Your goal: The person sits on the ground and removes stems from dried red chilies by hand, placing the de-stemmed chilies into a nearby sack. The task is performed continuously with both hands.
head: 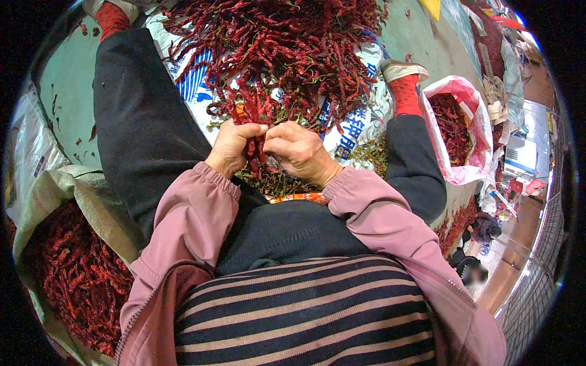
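Observation:
My left hand (232,145) grips a small bunch of dried red chillies (256,153), its thumb pointing right across them. Against that bunch, my right hand (297,148) is curled closed, its fingertips close to the left thumb. What the right fingertips pinch is hidden. Beyond both hands, a large heap of dried red chillies (293,50) spreads over a white printed woven sack (194,80), many with pale stems still attached. Below the hands, between my legs, lies a pile of loose stems and bits (279,183), with an orange printed edge (297,197) beside it.
At left stands an open woven sack (94,194) full of dried chillies. A pink and white bag (480,151) holding chillies is by my right leg. More stem scraps (368,153) lie near that leg. Other people (483,228) are at the far right.

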`<state>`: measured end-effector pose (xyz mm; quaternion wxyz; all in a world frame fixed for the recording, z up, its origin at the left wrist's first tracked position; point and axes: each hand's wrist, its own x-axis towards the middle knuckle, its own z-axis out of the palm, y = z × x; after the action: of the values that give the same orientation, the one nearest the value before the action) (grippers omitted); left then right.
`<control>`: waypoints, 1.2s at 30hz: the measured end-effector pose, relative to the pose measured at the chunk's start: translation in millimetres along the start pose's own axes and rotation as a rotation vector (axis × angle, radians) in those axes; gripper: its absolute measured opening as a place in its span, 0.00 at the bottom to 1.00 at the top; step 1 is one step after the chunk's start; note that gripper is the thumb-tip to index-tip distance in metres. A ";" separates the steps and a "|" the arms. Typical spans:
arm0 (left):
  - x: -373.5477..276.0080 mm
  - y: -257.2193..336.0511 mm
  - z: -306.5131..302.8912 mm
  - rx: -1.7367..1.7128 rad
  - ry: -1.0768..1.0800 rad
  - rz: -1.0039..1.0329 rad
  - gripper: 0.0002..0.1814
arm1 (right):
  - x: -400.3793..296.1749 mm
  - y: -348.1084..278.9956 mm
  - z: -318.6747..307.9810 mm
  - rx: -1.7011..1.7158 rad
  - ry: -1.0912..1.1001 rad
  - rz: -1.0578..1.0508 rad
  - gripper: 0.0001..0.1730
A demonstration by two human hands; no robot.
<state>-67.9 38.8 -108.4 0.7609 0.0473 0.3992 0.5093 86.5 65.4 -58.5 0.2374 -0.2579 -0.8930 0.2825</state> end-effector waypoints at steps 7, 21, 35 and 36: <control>-1.4 3.6 2.6 0.002 -0.037 0.119 0.11 | 5.6 19.5 -4.7 0.589 0.045 0.836 0.05; 4.5 1.2 0.4 0.021 0.102 0.140 0.13 | 25.4 92.3 27.9 -0.249 -0.218 0.737 0.13; 10.9 -6.8 -2.2 0.067 0.099 0.139 0.18 | 7.5 40.6 10.3 0.660 -0.072 0.808 0.04; 7.8 -7.8 -0.1 0.114 0.074 0.196 0.20 | 7.9 32.1 15.4 0.494 -0.062 0.604 0.05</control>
<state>-60.9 41.4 -116.6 0.6882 0.1104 0.4489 0.5591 82.3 87.0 -87.7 0.1716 -0.4355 -0.6886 0.5538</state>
